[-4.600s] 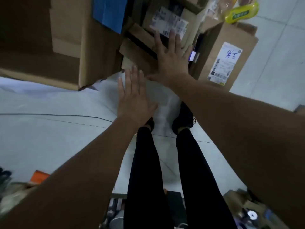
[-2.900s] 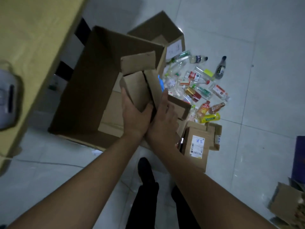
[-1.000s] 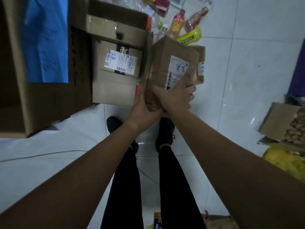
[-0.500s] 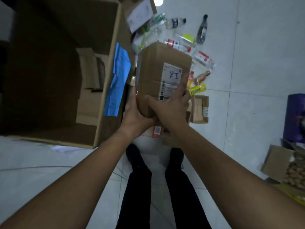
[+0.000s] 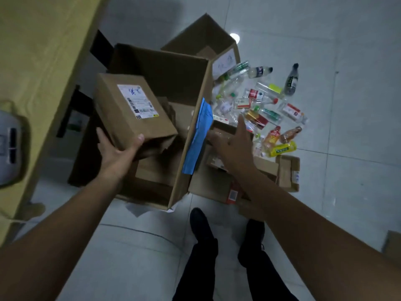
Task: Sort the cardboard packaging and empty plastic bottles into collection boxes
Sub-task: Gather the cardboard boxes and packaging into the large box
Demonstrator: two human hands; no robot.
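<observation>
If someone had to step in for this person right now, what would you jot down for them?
Left hand grips the labelled carton over the big box; it is not yet dropped in.
Right hand is open, reaching toward the loose cardboard on the floor beside that box.
Done: some cardboard pieces already lie in the big box.
Left: release the carton, gather the loose cardboard and the small carton, then clear the bottles off the floor, probably into the second box behind.
</observation>
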